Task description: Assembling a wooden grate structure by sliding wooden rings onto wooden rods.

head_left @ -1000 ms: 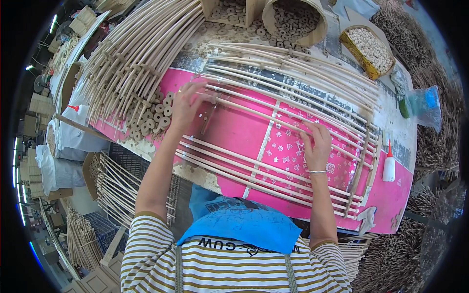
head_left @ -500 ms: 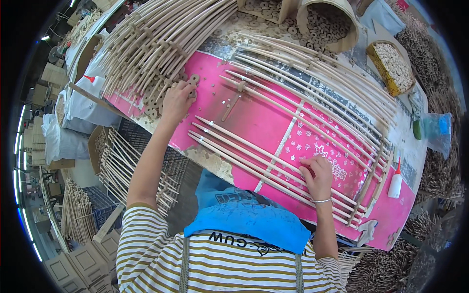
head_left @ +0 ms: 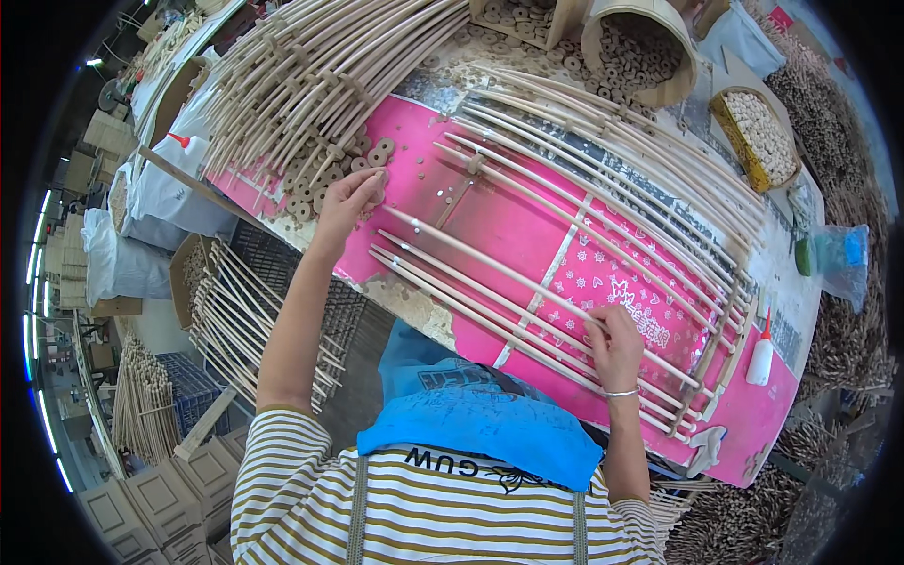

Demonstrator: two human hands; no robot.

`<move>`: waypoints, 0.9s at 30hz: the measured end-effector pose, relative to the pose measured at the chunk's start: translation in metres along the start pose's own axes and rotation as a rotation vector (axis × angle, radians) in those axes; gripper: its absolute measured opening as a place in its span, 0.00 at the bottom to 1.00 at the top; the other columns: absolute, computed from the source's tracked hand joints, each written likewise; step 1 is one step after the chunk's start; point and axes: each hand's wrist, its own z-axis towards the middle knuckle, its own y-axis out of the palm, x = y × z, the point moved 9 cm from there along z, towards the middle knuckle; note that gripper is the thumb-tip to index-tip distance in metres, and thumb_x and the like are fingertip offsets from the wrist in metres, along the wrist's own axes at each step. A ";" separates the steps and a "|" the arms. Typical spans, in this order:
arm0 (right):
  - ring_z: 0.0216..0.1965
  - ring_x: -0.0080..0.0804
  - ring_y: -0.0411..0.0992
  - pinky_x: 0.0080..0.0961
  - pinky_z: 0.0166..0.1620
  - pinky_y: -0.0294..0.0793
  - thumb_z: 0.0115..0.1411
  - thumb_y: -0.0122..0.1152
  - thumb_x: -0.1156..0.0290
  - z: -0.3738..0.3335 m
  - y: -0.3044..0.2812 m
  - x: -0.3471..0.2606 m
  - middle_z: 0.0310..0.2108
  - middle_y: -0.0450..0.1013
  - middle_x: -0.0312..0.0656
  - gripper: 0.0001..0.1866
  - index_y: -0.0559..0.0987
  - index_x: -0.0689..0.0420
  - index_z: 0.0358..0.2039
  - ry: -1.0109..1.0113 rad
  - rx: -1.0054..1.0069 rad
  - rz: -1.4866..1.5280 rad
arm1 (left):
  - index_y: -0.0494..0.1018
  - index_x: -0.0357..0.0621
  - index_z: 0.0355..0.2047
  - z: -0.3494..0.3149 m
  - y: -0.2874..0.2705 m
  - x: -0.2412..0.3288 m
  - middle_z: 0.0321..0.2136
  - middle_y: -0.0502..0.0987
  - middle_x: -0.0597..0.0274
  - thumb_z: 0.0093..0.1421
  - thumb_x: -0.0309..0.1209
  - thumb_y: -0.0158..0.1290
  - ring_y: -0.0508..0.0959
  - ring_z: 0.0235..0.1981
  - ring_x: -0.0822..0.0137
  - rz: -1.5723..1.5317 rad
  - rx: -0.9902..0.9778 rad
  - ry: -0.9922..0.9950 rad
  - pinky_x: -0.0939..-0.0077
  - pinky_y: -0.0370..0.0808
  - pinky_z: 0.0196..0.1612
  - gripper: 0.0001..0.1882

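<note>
My left hand (head_left: 348, 205) pinches a small round wooden ring (head_left: 379, 188) between thumb and fingers, close to the pointed left end of a wooden rod (head_left: 443, 234). That rod's right part is gripped by my right hand (head_left: 617, 348), which lifts it slightly off the pink tabletop (head_left: 499, 212). Nearer to me, several similar rods lie parallel, their right ends by a crosswise wooden strip (head_left: 686, 405). Beside my left hand lies a heap of loose wooden rings (head_left: 315, 184). One rod farther away has a ring (head_left: 476, 163) near its left end.
A large stack of rods (head_left: 311, 75) fills the far left. More rods lie across the back, near a tipped tub (head_left: 687, 71) of rings and a yellow container (head_left: 739, 141) of pale pieces. A red-tipped glue bottle (head_left: 760, 361) lies at right; another (head_left: 184, 141) is at left.
My left hand has come away from the ring heap with a ring, toward the rod end. My right hand now grips one rod, shifted slightly up and away from the others.
</note>
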 end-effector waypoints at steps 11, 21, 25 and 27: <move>0.33 0.38 0.76 0.34 0.37 0.74 0.61 0.69 0.78 0.011 -0.006 0.002 0.32 0.74 0.44 0.06 0.82 0.61 0.39 -0.027 0.069 0.068 | 0.79 0.42 0.60 0.001 0.007 -0.023 0.41 0.81 0.71 0.76 0.41 0.55 0.78 0.42 0.78 -0.286 -0.112 -0.041 0.82 0.75 0.47 0.21; 0.33 0.39 0.77 0.34 0.36 0.75 0.59 0.71 0.77 0.026 -0.014 -0.002 0.32 0.75 0.43 0.07 0.81 0.59 0.37 -0.075 0.157 -0.041 | 0.50 0.39 0.78 -0.004 0.050 -0.010 0.42 0.81 0.65 0.67 0.38 0.66 0.79 0.40 0.78 -0.235 -0.022 -0.075 0.82 0.77 0.42 0.48; 0.36 0.41 0.77 0.37 0.39 0.75 0.61 0.70 0.73 0.036 -0.020 -0.004 0.32 0.74 0.43 0.06 0.82 0.58 0.37 -0.147 0.231 -0.148 | 0.43 0.40 0.79 -0.003 0.060 -0.010 0.42 0.82 0.62 0.64 0.37 0.69 0.80 0.40 0.75 -0.230 0.016 -0.076 0.82 0.76 0.41 0.55; 0.38 0.43 0.76 0.38 0.40 0.75 0.60 0.71 0.71 0.039 -0.021 0.005 0.33 0.75 0.43 0.07 0.82 0.57 0.37 -0.129 0.219 -0.160 | 0.42 0.42 0.80 0.003 0.066 -0.013 0.44 0.82 0.59 0.64 0.37 0.69 0.81 0.40 0.73 -0.215 0.026 -0.076 0.79 0.77 0.42 0.55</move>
